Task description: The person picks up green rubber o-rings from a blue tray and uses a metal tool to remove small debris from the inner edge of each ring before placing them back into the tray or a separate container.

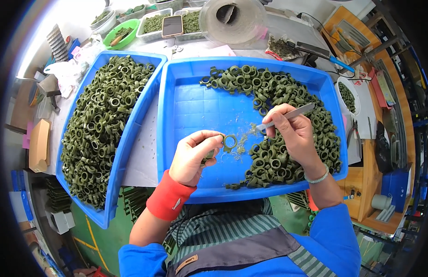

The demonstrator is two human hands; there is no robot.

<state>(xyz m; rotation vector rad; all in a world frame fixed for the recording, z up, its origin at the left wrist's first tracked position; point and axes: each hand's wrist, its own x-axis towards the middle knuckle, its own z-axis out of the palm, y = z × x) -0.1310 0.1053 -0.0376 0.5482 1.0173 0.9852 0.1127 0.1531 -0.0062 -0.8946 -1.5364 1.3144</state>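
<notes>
My left hand (195,157), with a red wristband, pinches a dark green plastic ring part (229,147) upright over the right blue tray (186,87); more green seems to be in its curled fingers. My right hand (290,129) grips a flat grey metal tool (302,111), its narrow end pointing left, a little above and right of the held ring. Green shavings (244,141) lie on the tray floor between the hands. A heap of the same ring parts (288,164) fills the tray's right and back, partly hidden by my right hand.
At left stands another blue tray (112,212) heaped with rings. Behind are a green bowl (110,39), clear tubs (149,25), a phone (172,26), a wide translucent container (209,14) and a blue-handled tool (339,62). A white bowl (341,83) of green parts stands at right.
</notes>
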